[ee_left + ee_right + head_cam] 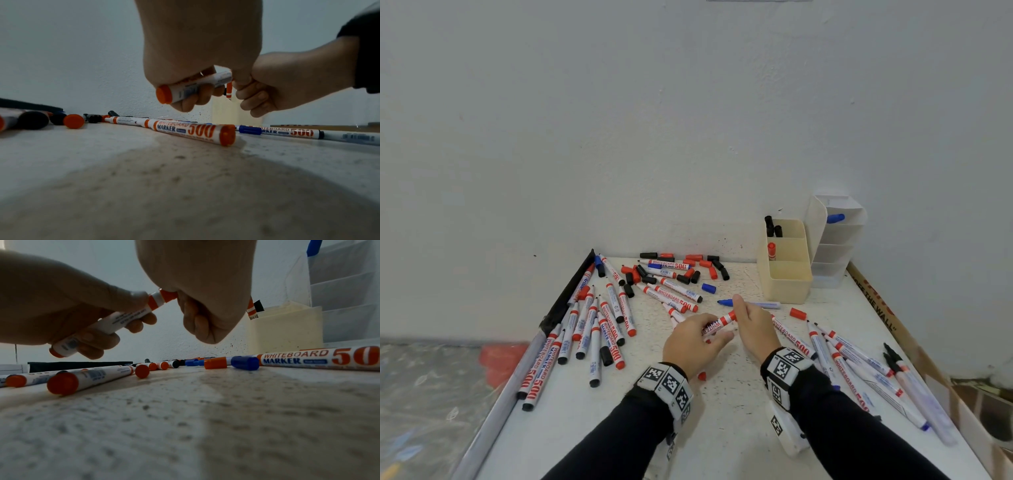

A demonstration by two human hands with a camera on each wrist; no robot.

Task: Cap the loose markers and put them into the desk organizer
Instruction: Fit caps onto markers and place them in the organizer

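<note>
My left hand point(693, 339) hovers just above the table point(722, 428), knuckles up, with its fingers curled round the barrel of a red marker point(717, 322) and the thumb pressed along its top near the collar. The marker slants up and to the right, its butt end sticking out below my little finger, clear of the tabletop. My right hand point(753, 325) meets it from the other side, fingers folded in and closed round the red cap point(168, 295) at the marker's tip; whether the cap is fully seated I cannot tell. Both forearms in black sleeves reach forward side by side, wrists close together over the middle of the table. Loose markers and caps lie scattered to the left, behind and to the right of my hands. A blue marker point(750, 303) lies just beyond my right hand. The cream desk organizer point(786, 263) stands at the back right by the wall, holding two black markers and a red one, with a white organizer point(835, 240) beside it holding a blue one.
</note>
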